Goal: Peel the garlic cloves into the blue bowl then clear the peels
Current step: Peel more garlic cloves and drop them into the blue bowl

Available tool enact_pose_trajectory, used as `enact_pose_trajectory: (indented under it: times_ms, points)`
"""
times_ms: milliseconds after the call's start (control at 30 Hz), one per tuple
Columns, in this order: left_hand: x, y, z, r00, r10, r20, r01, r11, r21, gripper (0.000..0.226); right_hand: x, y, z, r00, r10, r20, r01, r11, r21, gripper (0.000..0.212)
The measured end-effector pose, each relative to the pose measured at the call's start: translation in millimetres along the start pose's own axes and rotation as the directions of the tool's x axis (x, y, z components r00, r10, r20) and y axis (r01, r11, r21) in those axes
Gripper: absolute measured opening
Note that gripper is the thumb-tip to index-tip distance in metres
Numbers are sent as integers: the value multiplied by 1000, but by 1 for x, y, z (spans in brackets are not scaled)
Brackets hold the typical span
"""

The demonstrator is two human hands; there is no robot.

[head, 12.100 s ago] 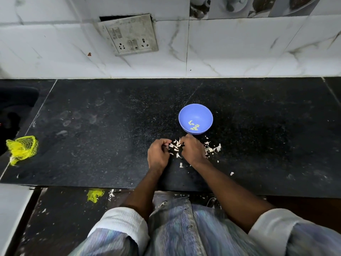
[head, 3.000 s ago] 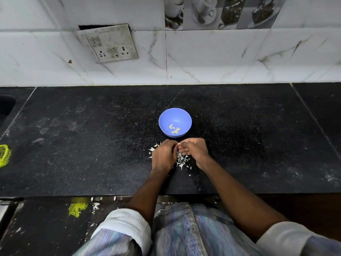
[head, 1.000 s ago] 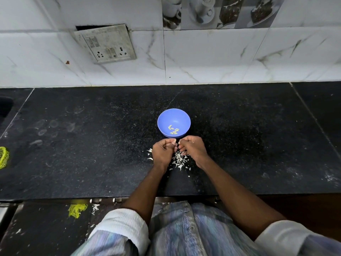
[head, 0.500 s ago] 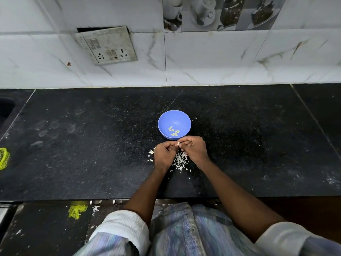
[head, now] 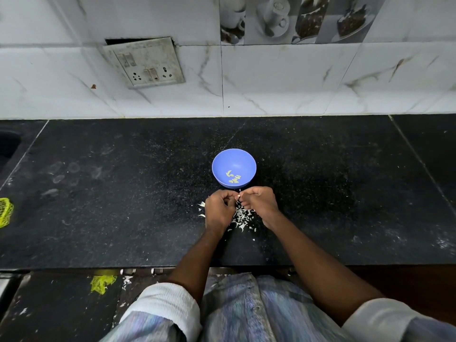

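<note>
A small blue bowl (head: 234, 161) stands on the black counter (head: 123, 193) and holds several peeled pale garlic cloves (head: 233, 177). Just in front of it, my left hand (head: 219, 211) and my right hand (head: 259, 202) meet fingertip to fingertip, pinching a small garlic clove (head: 238, 195) between them. Only a white tip of the clove shows. A heap of white peels (head: 241, 217) lies on the counter beneath and between my hands, with a few more peels (head: 201, 206) left of my left hand.
A tiled wall with a socket plate (head: 145, 61) backs the counter. A yellow net bag (head: 5, 212) lies at the far left edge, near a dark sink opening (head: 7, 146). Yellow netting scraps (head: 102, 283) lie on the floor below the counter's front edge.
Over the last second my hands have stayed pinched together in front of the bowl, with only slight finger movement. Compared with twelve seconds ago, the peels lie gathered more under my hands.
</note>
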State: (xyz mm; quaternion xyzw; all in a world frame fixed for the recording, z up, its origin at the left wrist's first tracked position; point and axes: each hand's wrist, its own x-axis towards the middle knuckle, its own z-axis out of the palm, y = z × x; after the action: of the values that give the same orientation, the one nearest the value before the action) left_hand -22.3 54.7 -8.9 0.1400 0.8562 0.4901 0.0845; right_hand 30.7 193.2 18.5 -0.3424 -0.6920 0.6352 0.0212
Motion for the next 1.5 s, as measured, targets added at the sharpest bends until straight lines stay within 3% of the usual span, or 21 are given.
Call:
enact_pose_trajectory:
  times_ms: [200, 333, 400, 467, 533, 567, 600, 667, 733, 867, 1000, 1067, 1133, 1167, 1200, 1267, 1400, 1433, 1467, 1500]
  points:
    - [-1, 2, -3, 1000, 1, 32, -2, 1000, 20, 15, 0, 0, 4, 1000, 16, -24, -16, 1000, -10, 8]
    - [3, 10, 2, 968, -250, 14, 250, 957, -145, 8, 2, 2, 10, 996, -80, -51, 74, 992, -103, 13]
    - [5, 17, 6, 893, -446, 61, 443, 849, -289, 14, 2, 4, 14, 983, -174, -59, 158, 964, -212, 15]
    - [5, 26, 7, 781, -601, 169, 605, 661, -444, 21, -1, 6, 16, 967, -251, -39, 228, 926, -302, 16]
    - [2, 29, 8, 719, -658, 225, 664, 554, -502, 25, -3, 9, 15, 960, -278, -22, 253, 902, -350, 16]
    - [2, 27, 9, 738, -641, 213, 650, 587, -483, 24, -4, 9, 15, 962, -271, -30, 244, 905, -349, 16]
    - [1, 24, 10, 793, -587, 161, 592, 682, -429, 20, -3, 9, 16, 969, -242, -46, 214, 920, -330, 15]
    - [-1, 19, 6, 925, -377, 41, 377, 900, -219, 16, -2, 5, 18, 992, -101, -78, 85, 978, -192, 16]
    - [-6, 16, 2, 990, -139, -27, 138, 989, -53, 20, -1, 0, 21, 997, 60, -45, -59, 998, 14, 18]
    - [-8, 12, -6, 993, 117, -4, -113, 972, 206, 28, 3, -4, 24, 970, 237, 60, -244, 952, 186, 16]
    - [-10, 10, -9, 933, 356, 54, -337, 810, 480, 30, 5, -5, 25, 913, 389, 123, -408, 871, 274, 23]
    - [-12, 10, -8, 968, 249, 16, -231, 868, 440, 22, 1, -4, 26, 942, 324, 91, -336, 916, 219, 21]
    - [-10, 15, -6, 999, -49, -8, 50, 976, 210, 16, -4, 0, 25, 990, 139, 27, -141, 983, 121, 19]
    - [-8, 20, -4, 981, -192, 15, 191, 980, 60, 16, -5, 3, 24, 999, 51, 0, -51, 996, 80, 18]
    - [-8, 26, -4, 950, -307, 63, 312, 946, -91, 18, -5, 8, 22, 1000, -25, -19, 25, 999, 36, 16]
    - [-6, 38, -3, 856, -479, 194, 516, 772, -371, 27, -4, 12, 19, 990, -141, -24, 140, 989, -38, 12]
    - [-4, 39, -6, 626, -652, 428, 760, 386, -524, 28, -7, 15, 17, 975, -220, 8, 220, 974, -55, 13]
    - [-4, 39, -5, 603, -651, 460, 773, 335, -539, 28, -8, 15, 17, 978, -209, 9, 210, 977, -41, 12]
    - [-5, 41, -5, 624, -638, 452, 757, 349, -552, 28, -9, 13, 17, 984, -179, 2, 179, 984, -26, 12]
    - [-7, 40, -3, 697, -606, 384, 701, 462, -543, 26, -9, 11, 17, 992, -127, -8, 127, 992, -2, 12]
